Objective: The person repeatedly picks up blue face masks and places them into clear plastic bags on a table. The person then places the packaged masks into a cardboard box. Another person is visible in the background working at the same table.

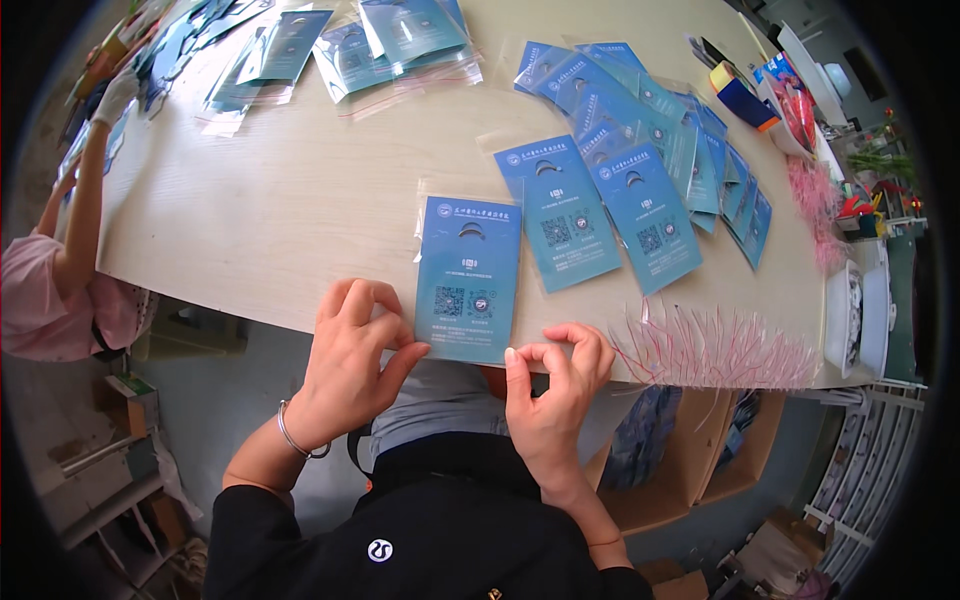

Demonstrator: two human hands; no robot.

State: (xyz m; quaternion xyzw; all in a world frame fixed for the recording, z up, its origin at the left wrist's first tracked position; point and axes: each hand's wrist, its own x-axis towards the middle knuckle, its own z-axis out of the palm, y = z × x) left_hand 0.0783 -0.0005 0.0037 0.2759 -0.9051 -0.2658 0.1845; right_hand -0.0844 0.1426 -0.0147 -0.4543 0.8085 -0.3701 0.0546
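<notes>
A blue card in a clear plastic sleeve (468, 280) lies flat at the table's front edge. My left hand (362, 350) pinches its lower left corner between thumb and finger. At the lower right corner, my right hand (560, 385) closes thumb against forefinger on the sleeve's edge. The card has a curved slot near its top and two square codes below. Just right of it lie two similar sleeved cards, one tilted (562, 215) and another overlapping it (648, 215). A fanned heap of sleeved blue cards (640, 105) spreads behind them.
Thin clear, pink-edged strips (715, 350) lie by the right front edge. More sleeved cards (410, 35) sit at the back. A yellow-and-blue box (740, 95) stands back right. On the left, another person's gloved hand (118, 95) reaches over blue pieces. Cardboard boxes (665, 470) stand below.
</notes>
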